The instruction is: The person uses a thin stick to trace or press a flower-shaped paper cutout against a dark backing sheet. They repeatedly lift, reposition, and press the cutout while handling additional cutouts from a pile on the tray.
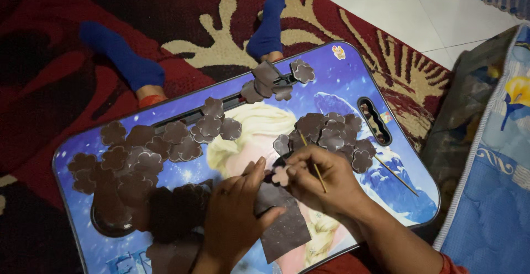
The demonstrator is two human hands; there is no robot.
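My left hand (234, 210) rests on a dark brown foam sheet (284, 230) on the blue lap table (342, 81), its fingers reaching to a small brown flower cut-out (277, 176). My right hand (320, 180) pinches that same flower and also holds a thin wooden stick (318, 176) between its fingers. Both hands meet at the flower near the table's middle front.
Several brown flower cut-outs lie in piles at the left (135, 152), the back (270, 81) and the right (331, 133) of the table. Another stick (396, 176) lies at the right. Feet in blue socks (268, 28) rest on a red patterned carpet (49, 31). A blue bedding piece (497, 185) lies to the right.
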